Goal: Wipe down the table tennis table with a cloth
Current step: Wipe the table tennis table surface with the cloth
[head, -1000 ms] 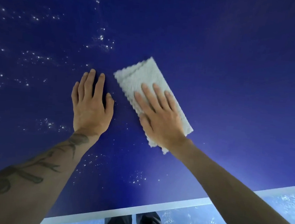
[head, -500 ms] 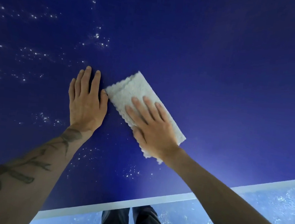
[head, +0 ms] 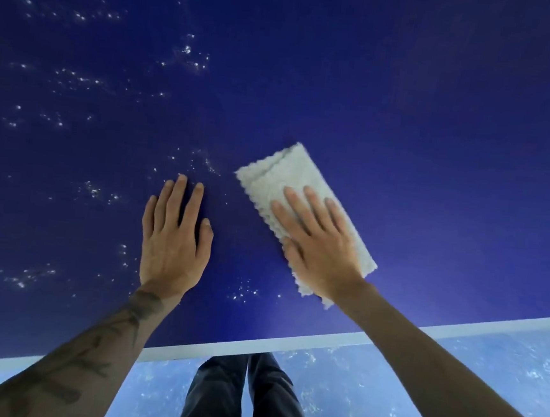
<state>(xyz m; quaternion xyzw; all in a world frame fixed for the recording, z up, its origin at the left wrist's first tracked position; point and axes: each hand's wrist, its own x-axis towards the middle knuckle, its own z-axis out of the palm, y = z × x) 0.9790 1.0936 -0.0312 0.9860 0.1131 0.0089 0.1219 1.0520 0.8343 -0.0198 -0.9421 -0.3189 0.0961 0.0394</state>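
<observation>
- You are pressing your right hand (head: 320, 249) flat on the cloth (head: 279, 178). The fingers are lying straight and spread, so you are gripping nothing, only pushing down.
- The cloth, folded into a long pad, is lying on the dark blue table (head: 424, 121). It is reaching out past your fingertips and showing a little behind the wrist.
- Your left hand (head: 172, 242) is resting open and flat on the bare surface, just beside the pressing hand. It is not touching the cloth and is holding nothing.
- White specks (head: 187, 51) are showing beyond the left hand and on its outer side, with a few between the two wrists. I am judging that these are the places waiting for the cloth.
- I am advising you to steer the pad toward them in overlapping strokes, with even weight from the palm.
- The part of the cloth under your palm is hiding from view.
- I cannot tell whether the specks are water or dust.
- The picture is cutting off the table at the far and left sides, and only its white edge line (head: 288, 342) near your body is showing clearly.
</observation>
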